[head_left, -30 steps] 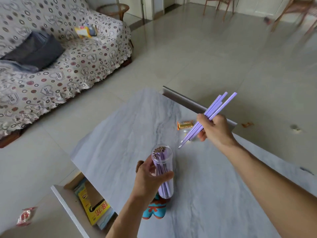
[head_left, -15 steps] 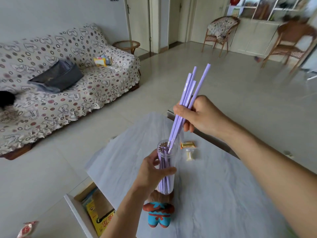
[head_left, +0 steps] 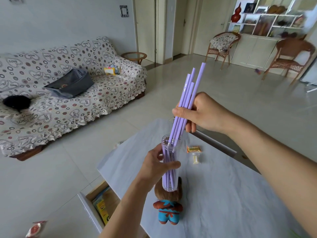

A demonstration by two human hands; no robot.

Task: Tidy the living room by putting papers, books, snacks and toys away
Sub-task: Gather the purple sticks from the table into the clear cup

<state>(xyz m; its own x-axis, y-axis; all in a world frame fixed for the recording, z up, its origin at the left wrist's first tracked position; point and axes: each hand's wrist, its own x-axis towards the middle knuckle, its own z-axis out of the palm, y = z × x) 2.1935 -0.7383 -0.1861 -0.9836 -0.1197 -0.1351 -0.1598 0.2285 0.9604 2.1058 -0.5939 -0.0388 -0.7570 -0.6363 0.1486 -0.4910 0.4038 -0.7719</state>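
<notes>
Plush toy (head_left: 169,210): lying on desk (head_left: 231,194) just under jar, easily knocked.
Left hand (head_left: 157,166): wrapped around clear jar (head_left: 170,162), held above desk; may tilt.
Right hand (head_left: 204,114): pinching purple sticks (head_left: 186,103), tips at jar mouth; loose ones could miss, scatter.

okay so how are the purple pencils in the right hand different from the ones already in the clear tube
The loose pencils are pinched in the right hand, tilted, only their tips entering the clear tube; the stored pencils sit fully inside, nearly upright. The loose ones are a small bunch; the stored ones pack the tube, which the left hand grips. Both sets are the same lilac colour.
</notes>
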